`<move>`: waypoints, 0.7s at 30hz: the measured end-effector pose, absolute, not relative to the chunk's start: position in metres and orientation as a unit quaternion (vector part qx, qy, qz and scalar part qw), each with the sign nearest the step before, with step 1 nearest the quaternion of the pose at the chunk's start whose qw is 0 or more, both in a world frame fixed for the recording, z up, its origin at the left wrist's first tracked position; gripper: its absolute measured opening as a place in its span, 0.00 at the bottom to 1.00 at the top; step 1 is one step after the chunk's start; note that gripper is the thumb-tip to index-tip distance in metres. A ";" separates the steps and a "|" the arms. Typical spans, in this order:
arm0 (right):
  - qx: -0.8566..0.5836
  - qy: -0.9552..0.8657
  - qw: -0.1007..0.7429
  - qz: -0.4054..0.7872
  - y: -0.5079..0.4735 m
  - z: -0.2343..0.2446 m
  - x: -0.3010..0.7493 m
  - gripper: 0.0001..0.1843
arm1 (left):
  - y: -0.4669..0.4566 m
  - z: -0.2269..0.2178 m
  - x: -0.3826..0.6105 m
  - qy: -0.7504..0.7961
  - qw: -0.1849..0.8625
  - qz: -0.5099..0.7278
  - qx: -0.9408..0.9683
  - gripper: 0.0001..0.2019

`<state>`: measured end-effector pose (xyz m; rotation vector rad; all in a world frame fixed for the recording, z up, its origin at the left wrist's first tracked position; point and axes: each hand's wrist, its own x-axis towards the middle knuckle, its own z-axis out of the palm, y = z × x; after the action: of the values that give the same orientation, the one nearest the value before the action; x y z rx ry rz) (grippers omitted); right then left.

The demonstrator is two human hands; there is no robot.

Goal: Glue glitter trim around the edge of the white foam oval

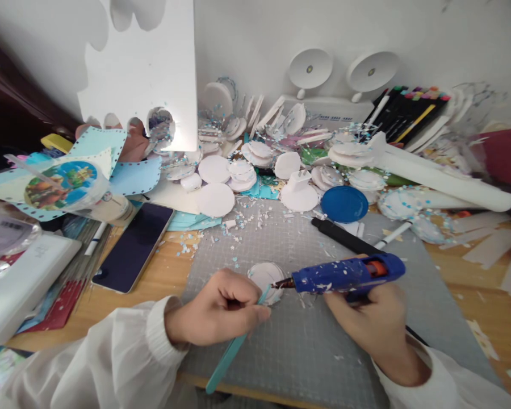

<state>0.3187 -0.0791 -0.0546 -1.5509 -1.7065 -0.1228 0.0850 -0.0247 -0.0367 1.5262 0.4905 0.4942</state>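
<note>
Teal tool (229, 362), one; glue gun (336, 275), one.

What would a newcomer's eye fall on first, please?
Probably the blue glue gun in the right hand, its nozzle beside the teal tool in the left hand. Next come the blue disc at the far edge of the grey mat, and the dark phone left of it.

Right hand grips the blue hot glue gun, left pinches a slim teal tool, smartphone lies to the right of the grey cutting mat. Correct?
Not quite: the head view shows the smartphone to the left of the grey cutting mat. The rest holds: right hand on the blue hot glue gun, left hand pinching the slim teal tool.
</note>
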 end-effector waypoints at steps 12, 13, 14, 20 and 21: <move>-0.606 -0.678 0.398 -0.122 -0.079 -0.059 0.324 0.07 | -0.024 -0.035 0.087 0.214 0.663 0.228 0.681 0.25; -0.617 -0.667 0.394 -0.140 -0.079 -0.059 0.327 0.08 | -0.024 -0.035 0.086 0.214 0.661 0.228 0.682 0.25; -0.632 -0.651 0.390 -0.160 -0.079 -0.060 0.331 0.10 | -0.024 -0.034 0.086 0.217 0.661 0.228 0.682 0.25; -0.763 -0.465 0.399 -0.205 -0.094 -0.048 0.383 0.22 | -0.023 -0.034 0.085 0.243 0.677 0.223 0.658 0.27; -0.778 -0.456 0.397 -0.171 -0.099 -0.045 0.393 0.20 | -0.023 -0.035 0.085 0.245 0.679 0.224 0.655 0.28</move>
<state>0.3925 -0.0991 -0.0445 -1.9711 -1.1547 -0.4337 0.0847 -0.0232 -0.0351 1.4700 0.5507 0.5022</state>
